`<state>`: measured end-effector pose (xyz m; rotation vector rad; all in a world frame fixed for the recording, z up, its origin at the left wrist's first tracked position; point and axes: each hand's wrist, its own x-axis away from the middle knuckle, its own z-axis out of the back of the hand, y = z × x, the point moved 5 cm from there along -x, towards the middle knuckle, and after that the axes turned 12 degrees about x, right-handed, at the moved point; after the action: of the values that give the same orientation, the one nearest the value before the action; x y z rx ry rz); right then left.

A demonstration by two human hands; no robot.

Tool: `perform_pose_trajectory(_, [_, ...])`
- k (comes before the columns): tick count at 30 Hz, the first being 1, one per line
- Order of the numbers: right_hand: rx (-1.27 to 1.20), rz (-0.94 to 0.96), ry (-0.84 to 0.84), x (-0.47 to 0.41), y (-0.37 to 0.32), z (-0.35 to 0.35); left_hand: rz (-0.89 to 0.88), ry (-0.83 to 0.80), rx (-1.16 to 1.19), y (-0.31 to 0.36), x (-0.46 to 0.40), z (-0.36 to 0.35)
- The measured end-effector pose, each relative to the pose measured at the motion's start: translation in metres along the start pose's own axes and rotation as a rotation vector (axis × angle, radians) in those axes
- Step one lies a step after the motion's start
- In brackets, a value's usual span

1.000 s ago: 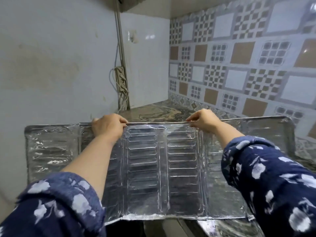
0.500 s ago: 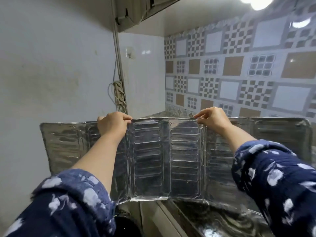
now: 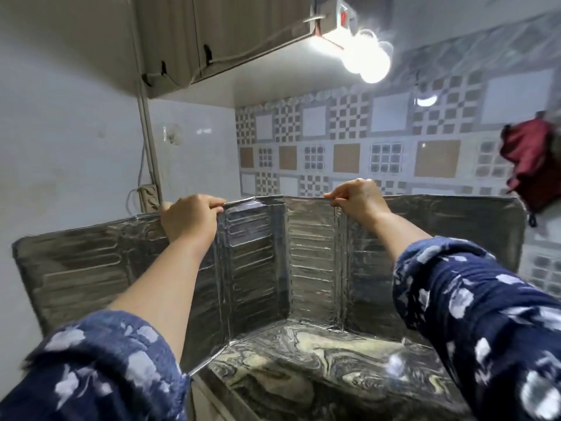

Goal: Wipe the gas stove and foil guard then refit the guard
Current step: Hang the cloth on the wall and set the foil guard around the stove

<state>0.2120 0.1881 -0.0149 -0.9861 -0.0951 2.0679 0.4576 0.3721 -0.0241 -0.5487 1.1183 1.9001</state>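
Observation:
The silver foil guard [image 3: 261, 268], a ribbed folding panel, stands upright and bent into a corner shape, its lower edge on the marbled counter [image 3: 318, 357]. My left hand [image 3: 189, 218] pinches its top edge left of the fold. My right hand [image 3: 356, 202] pinches the top edge right of the fold. The left wing reaches toward the plain wall and hangs past the counter's edge; the right wing runs along the tiled wall. No gas stove is visible.
A wall cabinet [image 3: 194, 38] hangs overhead with a bright lamp [image 3: 364, 62] under it. A pipe and power strip [image 3: 148, 196] sit on the left wall. A red cloth [image 3: 531, 159] hangs on the tiled wall at right.
The guard has gone from a nearly flat sheet held up in front of me to a folded corner shape set down on the counter. My view has tilted upward.

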Motion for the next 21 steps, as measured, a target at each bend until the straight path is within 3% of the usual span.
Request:
perform_pose_trajectory(11, [0.196, -0.008, 0.188, -0.027, 0.07, 0.087, -0.176, 0.024, 0.138, 0.096, -0.024, -0.073])
perform_pose_trajectory(21, [0.251, -0.01, 0.252, -0.048, 0.155, 0.137, -0.242, 0.059, 0.187, 0.176, -0.023, -0.133])
